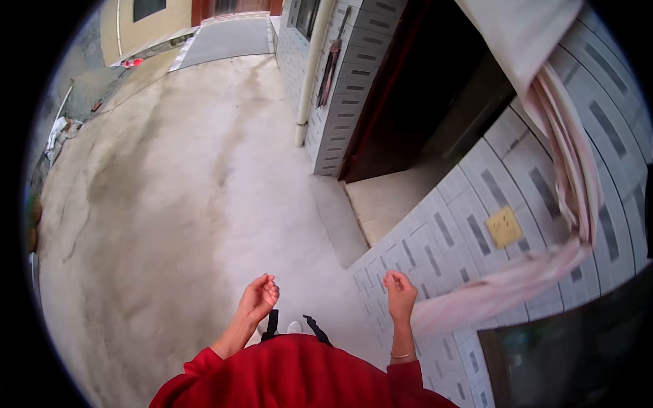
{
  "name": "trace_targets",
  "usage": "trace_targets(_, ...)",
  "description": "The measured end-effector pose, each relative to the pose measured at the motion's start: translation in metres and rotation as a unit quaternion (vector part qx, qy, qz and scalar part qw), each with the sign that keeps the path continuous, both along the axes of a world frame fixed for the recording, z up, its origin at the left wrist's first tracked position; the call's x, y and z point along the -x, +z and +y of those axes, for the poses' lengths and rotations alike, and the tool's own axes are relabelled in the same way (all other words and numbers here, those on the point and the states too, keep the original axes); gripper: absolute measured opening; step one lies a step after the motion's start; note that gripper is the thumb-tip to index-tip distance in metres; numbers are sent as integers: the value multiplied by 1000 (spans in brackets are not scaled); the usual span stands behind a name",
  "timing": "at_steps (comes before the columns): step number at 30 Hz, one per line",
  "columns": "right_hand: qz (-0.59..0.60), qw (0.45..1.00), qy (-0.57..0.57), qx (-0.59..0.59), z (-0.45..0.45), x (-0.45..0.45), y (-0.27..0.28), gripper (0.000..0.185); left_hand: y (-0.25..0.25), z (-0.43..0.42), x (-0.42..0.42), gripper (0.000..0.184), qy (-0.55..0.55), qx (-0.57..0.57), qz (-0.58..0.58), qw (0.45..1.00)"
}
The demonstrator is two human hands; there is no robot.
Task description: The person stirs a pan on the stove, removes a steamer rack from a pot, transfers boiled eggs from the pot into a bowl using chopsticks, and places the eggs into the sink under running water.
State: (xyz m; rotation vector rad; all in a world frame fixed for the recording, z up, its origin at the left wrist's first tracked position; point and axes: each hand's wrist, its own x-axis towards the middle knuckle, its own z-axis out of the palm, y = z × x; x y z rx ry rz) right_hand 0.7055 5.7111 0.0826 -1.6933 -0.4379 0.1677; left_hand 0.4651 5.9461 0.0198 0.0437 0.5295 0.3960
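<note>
- Standing over a concrete floor (170, 190), the person had both forearms stretched forward, the two hands well apart.
- The left hand (259, 296) was turned partly palm up, with its fingers loosely curled inward; whether something small was inside them, I could not tell.
- The right hand (401, 294) was raised, its fingers bent and their tips gathered near the thumb — a nearly closed shape, but I could not tell if it pinched anything.
- A thin bangle (401, 355) went around the right wrist, just above the cuff of the red top (292, 374).
- The pale pink curtain (503, 285) was the thing nearest to the right hand: it came down from the upper right, was gathered into a narrow bundle, and then ran slantwise to just beside the right wrist. If it touched the wrist was not clear.
- Near the left hand, a black strap (271, 325) stuck out past the red top; a second black strap (316, 329) was farther right, with a white shoe (294, 327) between them.
- Behind the curtain stood the tiled wall (442, 224), bearing a yellow wall socket (503, 226).
- Farther forward were a dark doorway (422, 88), a cream drainpipe (313, 75) and — hanging beside it — what seemed a folded umbrella (331, 71).
</note>
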Motion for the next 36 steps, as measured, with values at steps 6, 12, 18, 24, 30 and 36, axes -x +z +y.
trace_targets(6,-69,995,2,-69,151,-142,23,11,-14,118,-140,16,-32,19,33,999)
trace_targets(12,-95,991,-87,-45,258,-296,28,10,-40,256,-324,16,-124,13,15,992)
trace_targets(18,-55,973,-220,-35,253,-403,30,12,-14,317,-530,15,-263,-31,35,964)
trace_targets(24,-7,942,-334,-42,230,-498,1,15,-30,314,-730,15,-333,-18,-20,942)
trace_targets(30,-15,908,-400,-123,206,-619,-3,13,-14,274,-882,16,-406,-26,-13,913)
trace_targets(36,-13,890,-441,-113,178,-746,-11,13,-30,233,-1017,15,-476,-12,1,880)
